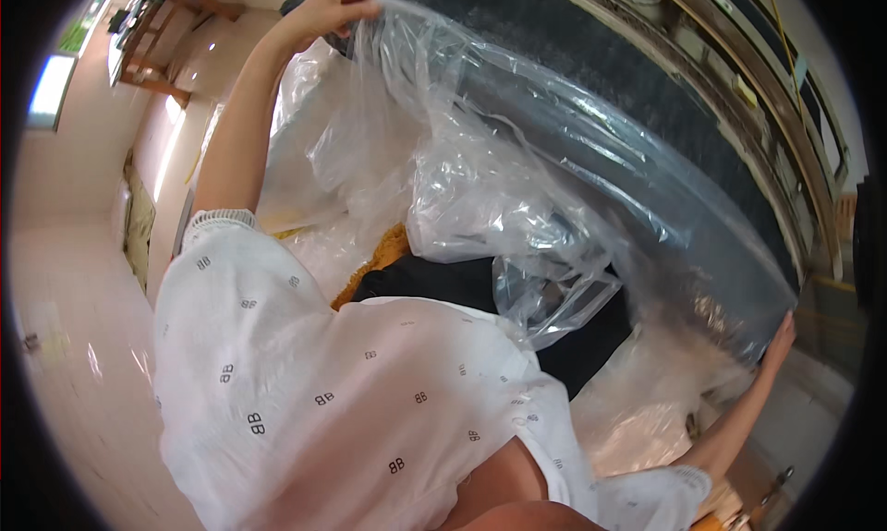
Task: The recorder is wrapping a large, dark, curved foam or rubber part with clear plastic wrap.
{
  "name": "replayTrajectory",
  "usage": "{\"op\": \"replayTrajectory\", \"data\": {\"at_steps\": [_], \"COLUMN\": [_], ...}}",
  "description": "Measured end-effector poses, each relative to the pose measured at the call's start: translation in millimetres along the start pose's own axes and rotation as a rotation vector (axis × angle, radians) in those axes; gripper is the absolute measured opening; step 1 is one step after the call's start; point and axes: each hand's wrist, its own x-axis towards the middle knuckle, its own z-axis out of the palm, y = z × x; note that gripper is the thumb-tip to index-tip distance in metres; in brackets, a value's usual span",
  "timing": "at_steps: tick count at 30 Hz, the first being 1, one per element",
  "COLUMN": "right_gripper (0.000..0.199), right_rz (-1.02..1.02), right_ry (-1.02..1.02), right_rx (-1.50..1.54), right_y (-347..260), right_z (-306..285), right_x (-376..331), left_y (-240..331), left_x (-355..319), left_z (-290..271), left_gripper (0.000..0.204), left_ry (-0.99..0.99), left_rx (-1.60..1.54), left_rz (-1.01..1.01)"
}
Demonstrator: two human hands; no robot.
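Note:
A clear plastic sheet [601, 134] is stretched between my two hands, its upper edge pulled fairly straight. At the far left, my left hand [337, 9] pinches one corner of the sheet, fingers closed. My right hand [781, 337] grips the other end at the right, partly hidden behind the forearm and the plastic. Under and behind the sheet lies a long dark grey surface [554, 23]. The rest of the plastic hangs in crumpled folds toward my body, over my lap.
More clear plastic [647, 402] bunches up low at the right. A wooden rail [776, 97] runs along the far right beyond the dark surface. A wooden table [152, 74] stands at the back left on a shiny pale floor [74, 263].

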Motion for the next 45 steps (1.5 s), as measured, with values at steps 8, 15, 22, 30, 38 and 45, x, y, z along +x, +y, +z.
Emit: {"op": "replayTrajectory", "data": {"at_steps": [8,15,22,30,38,45], "right_gripper": [0.026,0.035,0.033,0.074,0.044,0.029], "right_rz": [-0.084,-0.047,-0.374,-0.741,-0.211,0.043], "right_ry": [-0.563,-0.957,-0.668,0.314,-0.171,1.033], "right_rx": [0.923,0.995,2.083,2.012,1.593,1.486], "right_y": [-321,-345,-346,-260,-328,-235], "right_z": [-4,136,57,-71,59,-97], "right_x": [-164,-322,-300,-314,-370,-285], "left_y": [21,-27,-4,-11,-8,3], "left_x": [78,181,143,148,145,117], "left_z": [40,28,29,31,23,41], "left_gripper": [0.022,0.034,0.043,0.039,0.04,0.039], "left_ry": [0.892,1.023,0.946,0.821,0.776,0.752], "left_rx": [-0.026,-0.09,0.101,-0.032,-0.002,0.069], "left_rz": [0.268,0.289,0.166,0.29,0.295,0.308]}}
